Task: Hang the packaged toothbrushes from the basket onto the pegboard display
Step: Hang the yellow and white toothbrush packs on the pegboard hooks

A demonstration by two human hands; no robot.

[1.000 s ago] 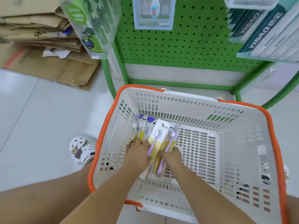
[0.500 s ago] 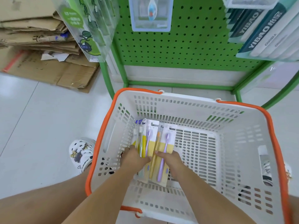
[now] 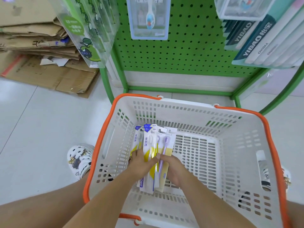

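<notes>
A white basket point(image 3: 233, 145) with orange rim and handles stands on the floor in front of me. Inside it, both hands hold a stack of packaged toothbrushes point(image 3: 150, 145), white cards with yellow and purple brushes. My left hand point(image 3: 140, 163) grips the stack from the left, thumb over the front pack. My right hand point(image 3: 172, 170) grips it from the right side. The packs stand tilted, lifted a little off the basket floor. The green pegboard point(image 3: 185, 46) rises just behind the basket.
Hanging packs fill the board: a clear toothbrush box point(image 3: 148, 18) at top centre, dark and white boxes point(image 3: 263, 41) at right, clear green packs point(image 3: 87, 30) at left. Flattened cardboard point(image 3: 36, 51) lies at the left. A patterned white shoe point(image 3: 79, 160) stands beside the basket.
The toothbrush packs have been gathered from a loose fan into a tighter upright stack between both hands, and raised slightly.
</notes>
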